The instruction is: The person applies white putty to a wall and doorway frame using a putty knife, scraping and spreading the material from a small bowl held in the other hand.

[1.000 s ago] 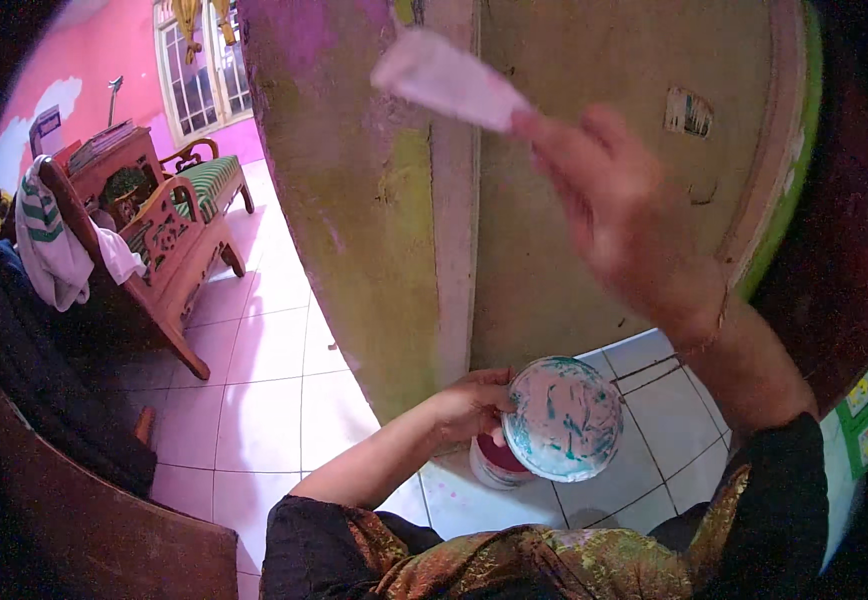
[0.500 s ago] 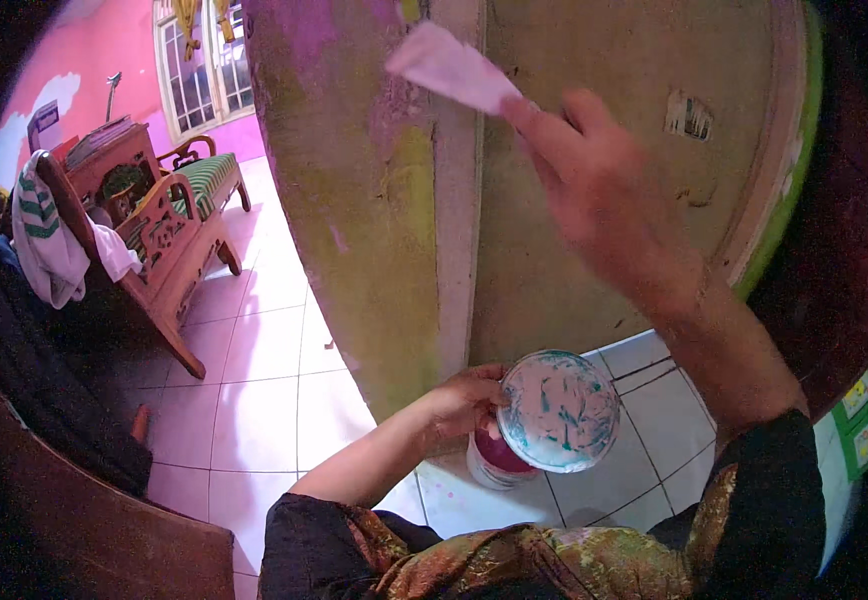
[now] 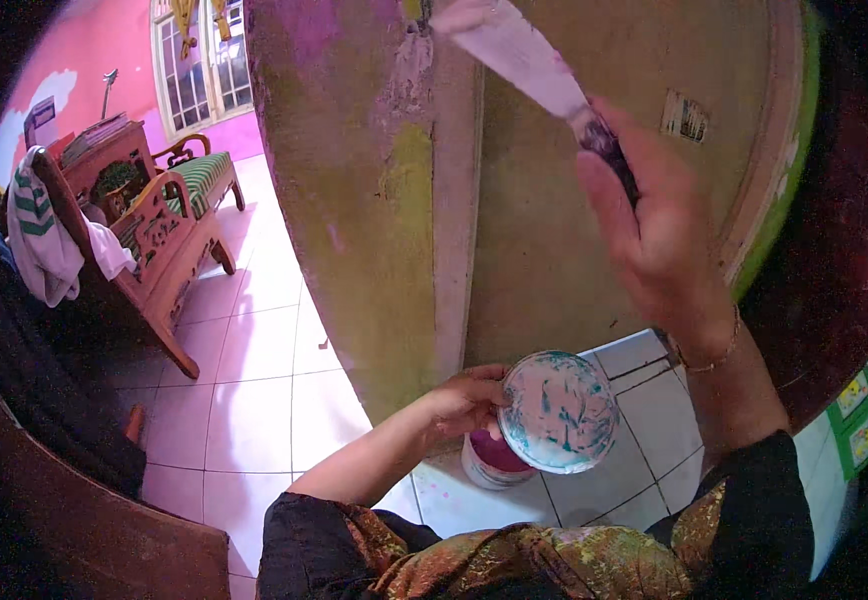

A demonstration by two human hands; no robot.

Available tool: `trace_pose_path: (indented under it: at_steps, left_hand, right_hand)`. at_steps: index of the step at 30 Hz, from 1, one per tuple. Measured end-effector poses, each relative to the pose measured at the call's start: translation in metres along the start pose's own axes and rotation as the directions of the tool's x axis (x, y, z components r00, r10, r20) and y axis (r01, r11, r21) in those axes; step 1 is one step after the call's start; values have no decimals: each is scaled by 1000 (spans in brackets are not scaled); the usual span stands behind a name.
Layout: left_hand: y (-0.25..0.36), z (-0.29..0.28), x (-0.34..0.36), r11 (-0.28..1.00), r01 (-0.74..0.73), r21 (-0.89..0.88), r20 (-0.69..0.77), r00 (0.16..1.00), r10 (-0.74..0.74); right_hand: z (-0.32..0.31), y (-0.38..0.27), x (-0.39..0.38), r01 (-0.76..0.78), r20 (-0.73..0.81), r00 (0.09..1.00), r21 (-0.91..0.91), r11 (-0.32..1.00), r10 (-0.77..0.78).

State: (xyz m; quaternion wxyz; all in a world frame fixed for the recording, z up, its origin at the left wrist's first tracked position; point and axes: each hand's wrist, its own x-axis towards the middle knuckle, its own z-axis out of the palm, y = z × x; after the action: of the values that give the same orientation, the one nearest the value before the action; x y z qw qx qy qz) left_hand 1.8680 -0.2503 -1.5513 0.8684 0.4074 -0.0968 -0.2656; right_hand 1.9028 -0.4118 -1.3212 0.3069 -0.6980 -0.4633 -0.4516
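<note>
My right hand (image 3: pixel 654 230) is closed round the dark handle of a putty knife (image 3: pixel 524 70), whose pale, smeared blade is raised with its tip at or very near the upper part of a patchy wall edge (image 3: pixel 344 180) painted pink, purple and yellow; contact is unclear. My left hand (image 3: pixel 464 405) grips the rim of a round lid (image 3: pixel 559 415) smeared with pale paste and teal streaks. Behind and below the lid, a white bucket (image 3: pixel 486 477) with magenta inside stands on the floor tiles.
A carved wooden bench (image 3: pixel 159 290) with cloths over it and a striped seat (image 3: pixel 194 185) stand in the room at left, below a window (image 3: pixel 199 70). A brown board (image 3: pixel 104 520) is at lower left. A recessed beige panel (image 3: pixel 614 60) is at right, beside a green-framed item (image 3: pixel 854 420).
My right hand and the knife have shifted right and tilted, showing the handle, with the blade tip higher. My left hand with the lid has moved slightly up.
</note>
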Motion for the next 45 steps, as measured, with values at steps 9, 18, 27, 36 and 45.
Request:
trace_pose_path:
  at_steps: [9,18,27,36,45]
  left_hand:
    - [6,6,4,998,9,68,25,1000,-11]
    - [-8,-20,5,999,40,-37,38,999,-38]
    - [-9,12,17,996,93,-10,-10,996,-93]
    - [-15,2,-3,998,43,-50,33,999,-41]
    - [-8,29,-19,1000,-9,28,-124,992,13]
  right_hand:
    - [63,13,-4,93,172,985,-428,899,-20]
    - [16,-18,-27,53,300,953,-262,963,30]
    - [65,14,-24,94,231,973,-345,934,-13]
    - [-16,-29,-4,-68,176,984,341,937,7]
    - [28,-12,14,-618,548,778,583,527,307]
